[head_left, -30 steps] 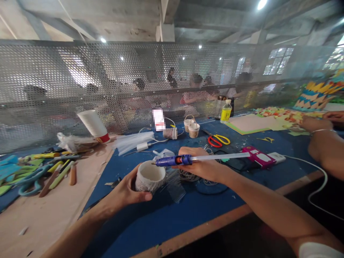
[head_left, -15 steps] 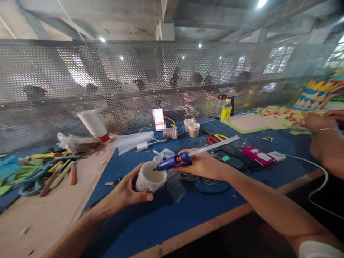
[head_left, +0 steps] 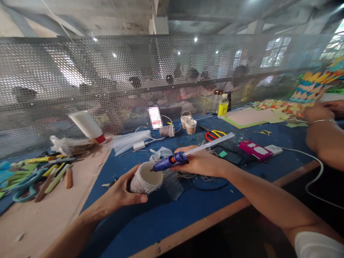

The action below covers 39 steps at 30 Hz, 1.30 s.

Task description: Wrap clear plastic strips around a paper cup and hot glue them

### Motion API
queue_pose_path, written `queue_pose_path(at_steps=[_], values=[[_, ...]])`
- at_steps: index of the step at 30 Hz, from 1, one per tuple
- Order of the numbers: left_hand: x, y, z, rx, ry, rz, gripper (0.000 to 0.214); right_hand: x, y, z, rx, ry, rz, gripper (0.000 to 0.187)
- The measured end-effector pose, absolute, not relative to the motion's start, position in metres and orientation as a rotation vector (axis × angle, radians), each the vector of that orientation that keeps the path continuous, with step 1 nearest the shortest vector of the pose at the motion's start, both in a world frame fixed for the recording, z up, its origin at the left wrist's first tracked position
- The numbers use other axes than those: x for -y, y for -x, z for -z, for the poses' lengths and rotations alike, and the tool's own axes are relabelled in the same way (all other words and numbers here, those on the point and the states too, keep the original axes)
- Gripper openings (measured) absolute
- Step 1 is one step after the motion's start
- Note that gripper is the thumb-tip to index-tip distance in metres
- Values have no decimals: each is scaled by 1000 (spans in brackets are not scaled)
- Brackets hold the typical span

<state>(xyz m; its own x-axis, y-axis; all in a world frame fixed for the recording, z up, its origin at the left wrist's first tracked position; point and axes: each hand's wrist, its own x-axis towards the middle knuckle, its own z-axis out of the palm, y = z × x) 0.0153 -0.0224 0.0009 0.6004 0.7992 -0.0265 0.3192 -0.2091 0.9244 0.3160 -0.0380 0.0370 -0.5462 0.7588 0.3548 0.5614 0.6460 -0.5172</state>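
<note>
Right hand (head_left: 200,163) around glue gun (head_left: 172,161)

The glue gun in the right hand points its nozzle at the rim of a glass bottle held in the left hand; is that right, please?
Not quite: in the head view the left hand holds a string-wrapped cup, not a glass bottle. The glue gun in the right hand does point at its rim.

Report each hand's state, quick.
Left hand: closed around the white cup.
Right hand: closed on the blue glue gun, nozzle at the cup's rim.
</note>
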Motion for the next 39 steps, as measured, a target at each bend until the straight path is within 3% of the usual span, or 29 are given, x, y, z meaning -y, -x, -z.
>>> queue_pose_path(at_steps=[10,19,26,39], values=[[20,-11,2,-995,-1774,-688,79,39,-316,-36,2324,1118,-341,19],[21,-12,1,-949,-1628,-728,96,35,-319,-35,2081,1021,-731,29],[28,-19,-3,-705,-1543,-732,84,25,-320,-28,1919,998,-938,29],[30,-19,6,-607,-1428,-630,76,26,-319,-20,1917,985,-908,29]])
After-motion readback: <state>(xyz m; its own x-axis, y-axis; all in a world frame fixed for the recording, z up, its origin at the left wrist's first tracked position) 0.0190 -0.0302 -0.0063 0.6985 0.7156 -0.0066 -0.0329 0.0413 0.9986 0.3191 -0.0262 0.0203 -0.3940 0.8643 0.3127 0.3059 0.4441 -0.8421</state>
